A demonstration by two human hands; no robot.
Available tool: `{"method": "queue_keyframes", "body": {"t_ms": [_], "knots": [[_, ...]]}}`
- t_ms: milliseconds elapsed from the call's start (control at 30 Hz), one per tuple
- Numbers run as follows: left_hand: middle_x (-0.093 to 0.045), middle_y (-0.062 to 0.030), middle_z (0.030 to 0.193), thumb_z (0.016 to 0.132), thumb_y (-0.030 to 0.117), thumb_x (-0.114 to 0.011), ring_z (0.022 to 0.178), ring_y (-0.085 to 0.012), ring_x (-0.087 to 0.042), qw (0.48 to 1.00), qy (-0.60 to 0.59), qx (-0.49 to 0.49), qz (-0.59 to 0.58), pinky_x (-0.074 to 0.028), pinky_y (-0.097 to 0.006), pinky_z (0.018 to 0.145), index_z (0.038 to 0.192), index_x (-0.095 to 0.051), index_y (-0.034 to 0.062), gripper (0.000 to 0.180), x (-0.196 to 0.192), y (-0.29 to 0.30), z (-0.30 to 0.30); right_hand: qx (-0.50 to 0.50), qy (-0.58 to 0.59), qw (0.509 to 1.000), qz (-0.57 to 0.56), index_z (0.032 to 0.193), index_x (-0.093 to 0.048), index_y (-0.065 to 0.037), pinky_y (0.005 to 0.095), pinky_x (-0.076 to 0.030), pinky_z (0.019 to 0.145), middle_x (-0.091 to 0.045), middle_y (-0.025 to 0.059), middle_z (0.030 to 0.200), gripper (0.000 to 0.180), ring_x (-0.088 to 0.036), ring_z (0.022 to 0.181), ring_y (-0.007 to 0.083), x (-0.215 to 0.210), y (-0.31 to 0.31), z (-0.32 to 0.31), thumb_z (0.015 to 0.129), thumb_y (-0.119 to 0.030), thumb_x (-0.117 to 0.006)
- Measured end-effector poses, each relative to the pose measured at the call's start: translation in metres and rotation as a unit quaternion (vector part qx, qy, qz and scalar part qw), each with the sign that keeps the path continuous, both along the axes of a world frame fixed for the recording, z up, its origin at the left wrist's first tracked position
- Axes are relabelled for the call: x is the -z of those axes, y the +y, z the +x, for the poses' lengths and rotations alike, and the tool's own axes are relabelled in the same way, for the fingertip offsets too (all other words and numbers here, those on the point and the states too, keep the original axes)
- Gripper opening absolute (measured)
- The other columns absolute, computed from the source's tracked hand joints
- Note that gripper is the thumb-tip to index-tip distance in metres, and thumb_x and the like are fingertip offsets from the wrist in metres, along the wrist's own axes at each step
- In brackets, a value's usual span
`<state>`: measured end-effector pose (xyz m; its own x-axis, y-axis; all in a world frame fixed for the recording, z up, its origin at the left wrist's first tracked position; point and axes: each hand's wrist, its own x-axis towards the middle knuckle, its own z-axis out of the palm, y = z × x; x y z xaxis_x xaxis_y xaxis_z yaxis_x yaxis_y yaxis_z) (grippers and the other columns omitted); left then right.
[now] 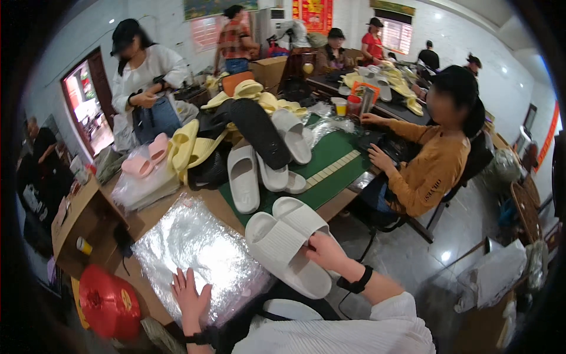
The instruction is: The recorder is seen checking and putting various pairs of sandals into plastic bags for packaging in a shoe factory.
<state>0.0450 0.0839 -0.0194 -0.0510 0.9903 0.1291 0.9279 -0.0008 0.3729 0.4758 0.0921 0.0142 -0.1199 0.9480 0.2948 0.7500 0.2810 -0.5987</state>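
Observation:
A pair of white slide sandals [279, 242] lies side by side at the near edge of the table. My right hand [326, 253] has its fingers curled into the foot opening of the right-hand slide and grips it under the strap. To the left is a stack of clear plastic bags [203, 251], shiny with glare. My left hand [191, 293] rests on the near part of that stack with its fingers spread, holding nothing. Just beyond the pair stand more white slides [242, 177], with a black slide [258, 133] leaning over them.
Yellow slides [184, 147] and pink slides [146, 156] are heaped at the far left. A green cutting mat [336, 171] covers the table's middle. A red bag [108, 301] stands at lower left. A co-worker in an orange top [433, 165] sits at right; another person stands at far left.

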Motion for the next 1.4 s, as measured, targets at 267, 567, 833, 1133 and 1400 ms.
{"method": "queue_keyframes", "body": {"t_ms": [267, 567, 833, 1133, 1400], "knots": [[-0.025, -0.0325, 0.156, 0.085, 0.063, -0.063, 0.145, -0.0498, -0.021, 0.996, 0.061, -0.026, -0.062, -0.016, -0.060, 0.117, 0.151, -0.036, 0.0081, 0.091, -0.011, 0.039, 0.011, -0.050, 0.059, 0.997, 0.022, 0.091, -0.063, 0.001, 0.0487, -0.050, 0.068, -0.062, 0.0228, 0.089, 0.018, -0.062, 0.078, 0.0415, -0.013, -0.017, -0.059, 0.081, -0.013, -0.067], [-0.034, -0.0248, 0.155, 0.077, 0.056, -0.075, 0.145, -0.0445, -0.027, 0.992, 0.016, 0.111, 0.062, -0.026, -0.052, 0.118, 0.147, -0.045, 0.0135, 0.087, -0.022, 0.018, 0.019, -0.029, 0.101, 0.994, 0.037, 0.099, -0.063, 0.002, 0.0425, -0.051, 0.067, -0.063, 0.0192, 0.088, 0.019, -0.064, 0.074, 0.0370, 0.004, -0.018, -0.076, 0.084, -0.009, -0.069], [-0.044, -0.0193, 0.150, 0.072, 0.059, -0.076, 0.138, -0.0415, -0.040, 0.987, 0.032, 0.156, 0.018, -0.035, -0.048, 0.113, 0.137, -0.057, 0.0158, 0.081, -0.021, -0.038, 0.016, 0.023, 0.117, 0.992, 0.050, 0.093, -0.063, 0.003, 0.0402, -0.049, 0.066, -0.062, 0.0183, 0.084, 0.015, -0.063, 0.073, 0.0358, 0.014, -0.004, -0.066, 0.085, -0.009, -0.068], [-0.050, -0.0222, 0.142, 0.086, 0.038, -0.069, 0.131, -0.0465, -0.045, 0.988, -0.020, 0.145, 0.046, -0.037, -0.053, 0.108, 0.131, -0.059, 0.0137, 0.053, -0.018, -0.050, 0.022, 0.041, 0.199, 0.979, 0.023, 0.099, -0.063, 0.004, 0.0324, -0.047, 0.064, -0.063, 0.0125, 0.083, 0.013, -0.059, 0.067, 0.0213, 0.013, 0.001, -0.067, 0.092, -0.006, -0.063], [-0.069, -0.0214, 0.109, 0.104, 0.031, -0.042, 0.110, -0.0376, -0.062, 0.952, -0.306, -0.023, -0.013, -0.048, -0.039, 0.094, 0.119, -0.068, 0.0057, 0.039, -0.043, -0.038, 0.028, 0.057, 0.246, 0.966, 0.055, 0.105, -0.063, 0.004, 0.0313, -0.047, 0.064, -0.062, 0.0122, 0.088, 0.018, -0.060, 0.070, 0.0200, 0.018, 0.003, -0.057, 0.089, -0.004, -0.064]]}}
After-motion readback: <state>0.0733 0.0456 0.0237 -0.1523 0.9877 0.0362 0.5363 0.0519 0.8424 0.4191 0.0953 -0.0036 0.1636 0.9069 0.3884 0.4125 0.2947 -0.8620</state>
